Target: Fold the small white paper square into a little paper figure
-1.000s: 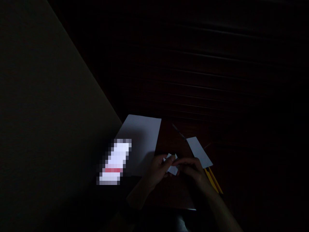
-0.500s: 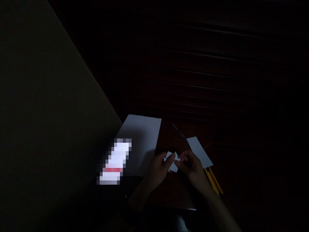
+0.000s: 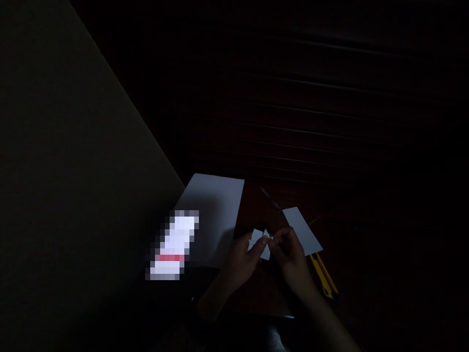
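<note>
A small piece of folded white paper (image 3: 264, 253), with creases and pointed corners, is held up between my two hands over the dark table. My left hand (image 3: 240, 261) grips it from the left, the thumb pressed flat on top and the fingers hidden beneath. From the other side, my right hand (image 3: 291, 256) pinches the paper's right edge between thumb and curled fingers. Part of the paper is covered by the fingertips.
A large white sheet (image 3: 216, 195) lies to the left, with a bright blurred-out screen (image 3: 176, 244) over its near part. Right of my hands are a smaller white sheet (image 3: 302, 232), a pen (image 3: 271, 199) and a yellow-handled tool (image 3: 324, 278). A pale wall (image 3: 73, 171) rises at left.
My right hand's fingers have shifted slightly left, closer to my left thumb, at the paper's right edge. The left hand keeps its grip.
</note>
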The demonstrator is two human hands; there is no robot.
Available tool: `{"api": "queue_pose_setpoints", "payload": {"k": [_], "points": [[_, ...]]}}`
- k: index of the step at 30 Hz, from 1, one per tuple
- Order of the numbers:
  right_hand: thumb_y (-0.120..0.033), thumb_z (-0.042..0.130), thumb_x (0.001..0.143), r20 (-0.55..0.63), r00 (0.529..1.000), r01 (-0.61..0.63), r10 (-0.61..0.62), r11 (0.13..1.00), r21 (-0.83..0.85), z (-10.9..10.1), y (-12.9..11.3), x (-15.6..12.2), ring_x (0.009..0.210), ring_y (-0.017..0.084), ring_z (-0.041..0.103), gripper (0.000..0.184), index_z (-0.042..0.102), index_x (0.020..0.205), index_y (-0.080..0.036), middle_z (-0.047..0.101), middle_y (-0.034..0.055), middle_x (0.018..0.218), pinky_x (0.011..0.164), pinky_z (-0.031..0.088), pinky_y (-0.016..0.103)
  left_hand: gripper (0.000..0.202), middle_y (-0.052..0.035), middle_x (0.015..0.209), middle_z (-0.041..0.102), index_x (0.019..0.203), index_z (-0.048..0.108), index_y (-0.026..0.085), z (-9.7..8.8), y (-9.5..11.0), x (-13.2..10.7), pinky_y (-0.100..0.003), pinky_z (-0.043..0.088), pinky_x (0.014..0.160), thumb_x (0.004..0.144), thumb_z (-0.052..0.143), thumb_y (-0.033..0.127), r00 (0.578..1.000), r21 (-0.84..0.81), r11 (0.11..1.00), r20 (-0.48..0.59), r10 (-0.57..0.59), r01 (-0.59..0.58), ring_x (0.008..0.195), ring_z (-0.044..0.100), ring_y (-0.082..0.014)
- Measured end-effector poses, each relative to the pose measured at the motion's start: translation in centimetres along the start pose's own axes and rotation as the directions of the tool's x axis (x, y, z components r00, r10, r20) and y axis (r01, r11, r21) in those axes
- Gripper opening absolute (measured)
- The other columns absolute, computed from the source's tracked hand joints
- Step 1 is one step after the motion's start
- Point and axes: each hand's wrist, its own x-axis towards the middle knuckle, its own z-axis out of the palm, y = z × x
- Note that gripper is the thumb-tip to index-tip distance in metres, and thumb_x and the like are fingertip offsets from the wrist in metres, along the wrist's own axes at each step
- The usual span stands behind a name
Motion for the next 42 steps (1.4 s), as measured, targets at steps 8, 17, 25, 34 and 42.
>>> {"api": "queue_pose_setpoints", "payload": {"k": [8,17,25,34,42], "points": [[-0.027,0.053,0.084,-0.077,0.997,0.02,-0.018,1.0,0.022,0.6,-0.7,-0.4,0.072,0.014,0.046,0.01,0.044,0.086,-0.023,0.047,-0.0017,0.078,0.063,0.038,0.024,0.028,-0.0042,0.074,0.068,0.085,0.064,0.018,0.4,-0.2,-0.1,-0.024,0.046,0.057,0.081,0.052,0.043,0.998,-0.015,1.0,-0.055,-0.024,0.023,0.065,0.061,-0.0173],[-0.033,0.049,0.087,-0.06,0.994,-0.087,0.093,0.992,0.093,0.6,-1.2,-0.4,0.067,0.013,0.049,0.012,0.048,0.093,-0.023,0.053,-0.0021,0.077,0.061,0.039,0.023,0.029,-0.0016,0.064,0.063,0.082,0.063,0.016,0.5,-0.4,-0.1,-0.022,0.042,0.051,0.08,0.053,0.043,0.997,-0.103,0.994,-0.062,-0.053,0.047,0.057,0.056,-0.0141],[-0.031,0.053,0.085,-0.153,0.988,0.038,-0.035,0.999,0.019,1.1,-0.8,-0.6,0.071,0.014,0.048,0.011,0.048,0.091,-0.023,0.05,-0.0007,0.079,0.063,0.04,0.024,0.032,-0.0016,0.066,0.062,0.081,0.063,0.015,0.6,-0.3,-0.2,-0.021,0.043,0.052,0.081,0.053,0.045,0.995,-0.176,0.982,-0.059,-0.083,0.072,0.059,0.056,-0.0136],[-0.033,0.042,0.091,-0.155,0.988,-0.019,0.021,1.0,0.018,0.6,-1.6,-0.8,0.08,0.016,0.051,0.014,0.051,0.097,-0.024,0.055,0.0014,0.089,0.07,0.041,0.027,0.03,-0.0021,0.071,0.063,0.085,0.061,0.017,0.8,0.0,-0.6,-0.022,0.043,0.056,0.085,0.047,0.044,0.993,-0.07,0.998,-0.117,-0.016,0.007,0.065,0.058,-0.0153],[-0.032,0.056,0.084,-0.084,0.996,-0.002,0.012,0.994,0.11,0.5,-1.2,-0.7,0.072,0.014,0.049,0.022,0.049,0.104,-0.024,0.052,-0.0011,0.08,0.065,0.041,0.025,0.029,-0.0016,0.067,0.064,0.08,0.061,0.017,0.8,0.0,-0.8,-0.021,0.041,0.053,0.084,0.049,0.043,0.989,0.016,1.0,-0.145,-0.008,0.011,0.06,0.057,-0.0141]]}}
